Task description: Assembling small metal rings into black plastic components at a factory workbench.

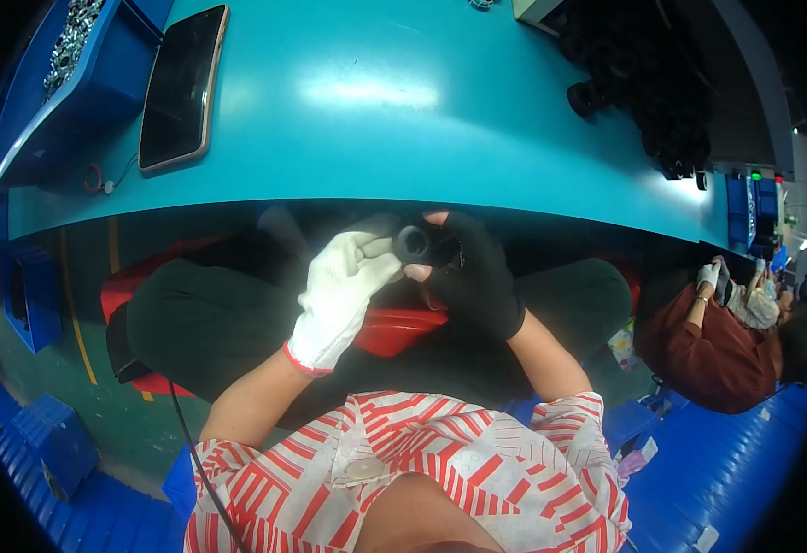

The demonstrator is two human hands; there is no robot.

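Observation:
Just in front of the table edge, above my lap, I hold a small black round part (pixel 412 243) with a hole in its middle. My left hand (pixel 344 286), in a white glove with a red cuff edge, pinches it from the left with fingers bent. From the other side my right hand (pixel 479 276), in a black glove with bare fingertips, grips it between thumb and forefinger. The dark glove blends with the part, so its far end is hard to make out.
A heap of black round parts (pixel 675 120) lies on the turquoise table (pixel 348 147) at the far right. A phone (pixel 181 92) and a blue bin (pixel 99 83) of shiny metal pieces stand at the left. Other people, one in a dark red top (pixel 717 346), sit at the right.

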